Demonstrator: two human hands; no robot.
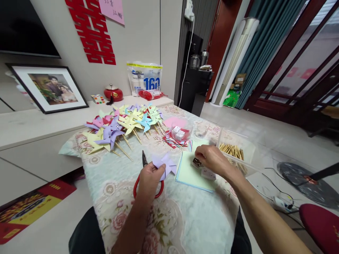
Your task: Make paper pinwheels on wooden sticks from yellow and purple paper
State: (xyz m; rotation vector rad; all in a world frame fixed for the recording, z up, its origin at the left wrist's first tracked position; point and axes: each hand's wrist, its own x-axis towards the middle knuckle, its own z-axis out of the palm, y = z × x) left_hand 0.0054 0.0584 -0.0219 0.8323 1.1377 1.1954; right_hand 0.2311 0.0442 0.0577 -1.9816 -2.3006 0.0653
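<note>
Two hands: left [149, 176] pinches purple pinwheel [165, 164]; right [212, 158] fingers small box [197, 163] beside stick-filled tub [238, 151].

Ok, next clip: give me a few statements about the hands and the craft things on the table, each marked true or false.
1. The left hand holds a folded purple paper pinwheel. True.
2. The red-handled scissors lie on the table under the left hand. True.
3. The right hand is reaching into the clear box of wooden sticks. False: it rests over a small box on the stack of pale green paper sheets.
4. The finished pinwheels lie at the near edge of the table. False: they are piled at the far end, by the wall.
5. The purple pinwheel already has a stick. False: none shows on it.
</note>
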